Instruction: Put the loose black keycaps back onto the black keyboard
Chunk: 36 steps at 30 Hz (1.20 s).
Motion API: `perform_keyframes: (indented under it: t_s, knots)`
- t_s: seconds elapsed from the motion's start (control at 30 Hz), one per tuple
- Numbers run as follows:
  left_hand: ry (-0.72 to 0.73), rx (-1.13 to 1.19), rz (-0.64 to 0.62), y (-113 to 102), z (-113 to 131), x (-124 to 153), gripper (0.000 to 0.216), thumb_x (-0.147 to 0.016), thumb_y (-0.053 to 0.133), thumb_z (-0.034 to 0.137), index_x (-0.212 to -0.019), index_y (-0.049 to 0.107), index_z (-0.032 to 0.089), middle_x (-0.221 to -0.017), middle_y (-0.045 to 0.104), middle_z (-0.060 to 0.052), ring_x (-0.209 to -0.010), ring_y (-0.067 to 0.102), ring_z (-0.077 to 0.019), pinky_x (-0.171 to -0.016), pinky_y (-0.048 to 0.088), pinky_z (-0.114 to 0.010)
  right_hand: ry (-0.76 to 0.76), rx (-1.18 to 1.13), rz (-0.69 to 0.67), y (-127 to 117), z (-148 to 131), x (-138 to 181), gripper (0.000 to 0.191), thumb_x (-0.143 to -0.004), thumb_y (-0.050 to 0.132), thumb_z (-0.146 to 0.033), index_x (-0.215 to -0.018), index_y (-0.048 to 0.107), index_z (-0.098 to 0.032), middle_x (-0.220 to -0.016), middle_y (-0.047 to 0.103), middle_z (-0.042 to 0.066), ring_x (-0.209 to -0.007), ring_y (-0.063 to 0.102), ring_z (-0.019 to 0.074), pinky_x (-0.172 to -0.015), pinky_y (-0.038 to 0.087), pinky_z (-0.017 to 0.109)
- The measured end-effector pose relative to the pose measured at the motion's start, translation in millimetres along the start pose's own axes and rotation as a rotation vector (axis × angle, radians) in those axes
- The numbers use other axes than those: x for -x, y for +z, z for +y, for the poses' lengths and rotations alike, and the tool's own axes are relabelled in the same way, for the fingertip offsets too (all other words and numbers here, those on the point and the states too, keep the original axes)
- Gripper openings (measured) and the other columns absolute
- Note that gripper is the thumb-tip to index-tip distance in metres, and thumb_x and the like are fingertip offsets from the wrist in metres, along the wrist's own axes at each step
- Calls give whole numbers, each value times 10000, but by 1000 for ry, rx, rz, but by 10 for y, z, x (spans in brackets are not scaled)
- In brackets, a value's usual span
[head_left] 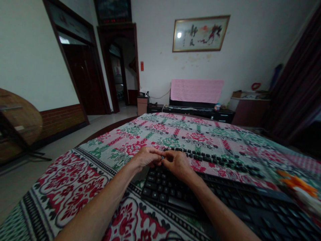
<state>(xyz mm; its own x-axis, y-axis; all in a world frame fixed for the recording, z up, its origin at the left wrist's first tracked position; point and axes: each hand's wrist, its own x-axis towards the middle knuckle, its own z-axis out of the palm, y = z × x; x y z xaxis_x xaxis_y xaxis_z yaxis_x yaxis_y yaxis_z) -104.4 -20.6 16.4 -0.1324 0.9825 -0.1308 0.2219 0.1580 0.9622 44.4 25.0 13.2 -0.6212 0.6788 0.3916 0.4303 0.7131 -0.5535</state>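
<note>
A black computer keyboard [225, 204] lies on a table under a flowered cloth [82, 180]. My left hand [146, 156] and my right hand [177, 163] meet above the keyboard's far left corner. Both have their fingers pinched together around a small dark piece [163, 156], too small to name. A long row of loose black keycaps [213, 159] stretches across the cloth just beyond the keyboard, running to the right.
An orange object [298, 184] lies at the table's right edge. A round wooden tabletop [20, 120] leans at the left wall. Beyond the table stand a low dark cabinet [193, 112] with a pink cloth [197, 90] and doorways [120, 77].
</note>
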Motion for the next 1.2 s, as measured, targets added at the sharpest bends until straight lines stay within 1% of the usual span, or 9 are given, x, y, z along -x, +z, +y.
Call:
perform_keyframes:
  t_s: [0.13,0.2,0.27,0.4,0.6,0.73,0.93,1.03,1.2]
  knots:
    - [99,-260,74,-81,-24,-15,246,-586,533,297,-753,630,144,-522,556,11,-471,495,-85,-419,340,-178,-63,26,-250,-118,-9,19,141,-628,495,-199,-666,628,-167,-598,592,-22,-533,483,90,-485,318,186]
    - [136,-324,78,-107,-25,-5,221,-587,527,300,-701,630,142,-504,533,26,-447,458,-69,-422,329,-174,-54,36,-329,-166,-23,27,129,-613,503,-193,-639,627,-166,-590,593,-27,-523,481,88,-475,314,183]
    - [151,-367,43,-110,-10,18,194,-576,535,295,-648,623,137,-499,520,35,-443,429,-59,-425,314,-168,-29,55,-367,-187,-37,33,132,-605,505,-193,-633,631,-167,-571,589,-27,-512,480,89,-463,310,184]
    - [130,-389,-28,-68,27,57,176,-544,560,274,-619,615,124,-532,538,29,-493,441,-69,-459,329,-166,-9,54,-372,-151,-25,33,137,-599,510,-202,-630,640,-174,-558,587,-26,-504,480,89,-457,307,184]
    - [141,-418,-181,-47,-6,46,216,-543,562,266,-706,641,148,-595,582,28,-548,467,-82,-505,348,-162,46,47,-345,-48,52,11,148,-573,534,-215,-655,653,-184,-534,578,-28,-492,468,89,-433,285,179]
    - [157,-524,-169,-41,-21,36,198,-544,557,278,-649,641,133,-547,556,31,-526,447,-78,-475,322,-155,42,47,-334,-41,67,12,154,-571,531,-212,-656,655,-178,-528,566,-34,-456,426,71,-422,271,175]
    - [139,-597,-117,-13,-44,5,207,-520,561,297,-637,652,152,-536,566,31,-539,455,-88,-454,300,-152,-36,-16,-393,-99,63,23,201,-632,476,-254,-573,627,-134,-470,469,-44,-428,346,53,-401,239,168]
    - [129,-602,-99,-12,-48,0,178,-515,551,267,-617,655,164,-548,582,31,-558,473,-95,-467,310,-155,-30,8,-368,-106,45,19,231,-645,465,-277,-563,621,-127,-455,436,-40,-421,319,52,-397,231,171]
    - [132,-584,-114,-5,-28,5,173,-518,526,239,-605,657,166,-557,589,32,-565,478,-95,-481,317,-157,31,48,-348,-102,1,9,281,-651,450,-322,-511,586,-119,-432,386,-33,-412,291,53,-383,212,177]
